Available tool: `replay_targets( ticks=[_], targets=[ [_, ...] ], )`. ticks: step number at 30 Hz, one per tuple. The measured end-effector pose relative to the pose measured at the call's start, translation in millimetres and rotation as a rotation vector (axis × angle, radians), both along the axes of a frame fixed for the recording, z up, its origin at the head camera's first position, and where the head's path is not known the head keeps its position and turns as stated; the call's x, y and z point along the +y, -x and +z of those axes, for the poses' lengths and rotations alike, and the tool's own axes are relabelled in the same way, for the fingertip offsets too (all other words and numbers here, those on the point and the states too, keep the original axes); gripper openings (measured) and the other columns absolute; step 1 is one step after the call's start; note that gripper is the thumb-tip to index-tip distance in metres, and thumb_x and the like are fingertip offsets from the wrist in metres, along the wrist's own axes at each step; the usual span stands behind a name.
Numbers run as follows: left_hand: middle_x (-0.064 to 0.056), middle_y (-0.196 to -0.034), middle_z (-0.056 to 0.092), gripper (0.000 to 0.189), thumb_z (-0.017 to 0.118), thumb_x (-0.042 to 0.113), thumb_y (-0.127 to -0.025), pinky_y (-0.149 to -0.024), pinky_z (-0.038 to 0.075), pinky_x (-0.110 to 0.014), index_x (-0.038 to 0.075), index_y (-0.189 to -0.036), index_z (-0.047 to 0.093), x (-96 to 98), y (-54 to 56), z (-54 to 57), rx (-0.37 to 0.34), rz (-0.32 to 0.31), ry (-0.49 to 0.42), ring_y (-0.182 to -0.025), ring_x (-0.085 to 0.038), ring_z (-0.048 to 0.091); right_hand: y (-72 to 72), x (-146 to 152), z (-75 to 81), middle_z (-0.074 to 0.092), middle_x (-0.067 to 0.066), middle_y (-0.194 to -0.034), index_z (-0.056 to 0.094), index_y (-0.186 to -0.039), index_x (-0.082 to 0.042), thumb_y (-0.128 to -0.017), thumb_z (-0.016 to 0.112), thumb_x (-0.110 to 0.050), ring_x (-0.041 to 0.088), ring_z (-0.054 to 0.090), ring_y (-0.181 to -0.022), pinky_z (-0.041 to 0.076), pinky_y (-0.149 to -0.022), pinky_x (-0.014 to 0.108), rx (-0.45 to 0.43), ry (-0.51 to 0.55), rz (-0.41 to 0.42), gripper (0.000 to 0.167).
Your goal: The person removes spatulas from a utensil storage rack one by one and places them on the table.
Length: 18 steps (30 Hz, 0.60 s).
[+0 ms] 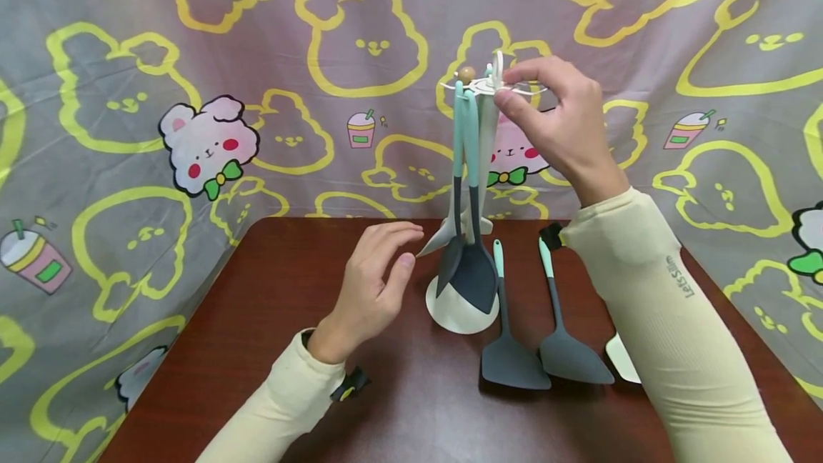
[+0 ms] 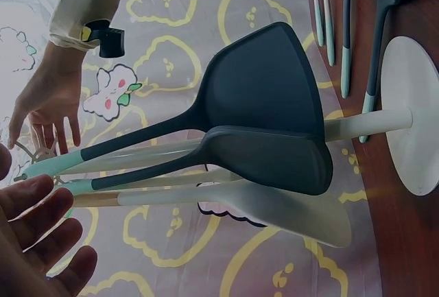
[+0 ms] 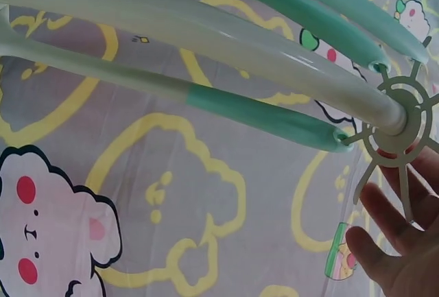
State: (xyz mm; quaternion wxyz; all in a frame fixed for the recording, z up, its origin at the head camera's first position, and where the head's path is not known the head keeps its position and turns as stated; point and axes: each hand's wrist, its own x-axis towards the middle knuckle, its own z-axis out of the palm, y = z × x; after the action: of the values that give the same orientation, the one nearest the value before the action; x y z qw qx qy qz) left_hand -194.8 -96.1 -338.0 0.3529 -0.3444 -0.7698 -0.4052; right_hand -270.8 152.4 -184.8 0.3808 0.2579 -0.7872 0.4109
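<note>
A white utensil rack (image 1: 486, 156) stands on a round base (image 1: 458, 316), with a spoked hook wheel on top. My right hand (image 1: 559, 109) pinches the edge of that wheel between thumb and forefinger. From the hooks hang a wide dark grey spatula (image 1: 477, 281), a narrower dark grey utensil (image 1: 451, 263), both with mint handles, and a pale utensil (image 2: 295, 211) with a wooden handle. Another pale utensil with a mint handle (image 3: 267, 119) hangs on the far side. My left hand (image 1: 369, 284) holds nothing, its fingers loosely bent left of the hanging heads.
Right of the base, two dark grey turners with mint handles, one nearer (image 1: 514, 366) and one farther right (image 1: 575, 359), lie on the dark red-brown table (image 1: 257, 349). A pale utensil head (image 1: 622, 359) is partly hidden by my right sleeve. A patterned curtain (image 1: 257, 163) surrounds the table.
</note>
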Motion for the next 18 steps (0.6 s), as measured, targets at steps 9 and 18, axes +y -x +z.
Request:
replay_targets(
  ticks=[9,18],
  targets=[
    [-0.009,-0.12,0.069,0.028,0.055,0.012,-0.093,-0.099,0.047,-0.037,0.005,-0.117,0.068,3.2,0.7,-3.1,-0.007,0.002,0.012,-0.115,-0.023,0.059,-2.3,-3,-6.9,0.074,0.011,-0.113,0.076,-0.107,-0.007,-0.085,0.065,-0.029,0.01,0.058,-0.11,0.039,-0.096,0.024,0.059,0.041,0.005,0.034],
    [-0.01,-0.12,0.069,0.028,0.055,0.011,-0.093,-0.101,0.046,-0.037,0.005,-0.116,0.068,-1.9,0.6,-2.7,-0.002,0.019,0.011,-0.116,-0.024,0.059,8.8,1,-11.2,0.074,0.021,-0.104,0.075,-0.097,0.003,-0.086,0.058,-0.024,0.001,0.058,-0.105,0.038,-0.098,0.022,0.23,0.056,0.072,0.034]
  ],
)
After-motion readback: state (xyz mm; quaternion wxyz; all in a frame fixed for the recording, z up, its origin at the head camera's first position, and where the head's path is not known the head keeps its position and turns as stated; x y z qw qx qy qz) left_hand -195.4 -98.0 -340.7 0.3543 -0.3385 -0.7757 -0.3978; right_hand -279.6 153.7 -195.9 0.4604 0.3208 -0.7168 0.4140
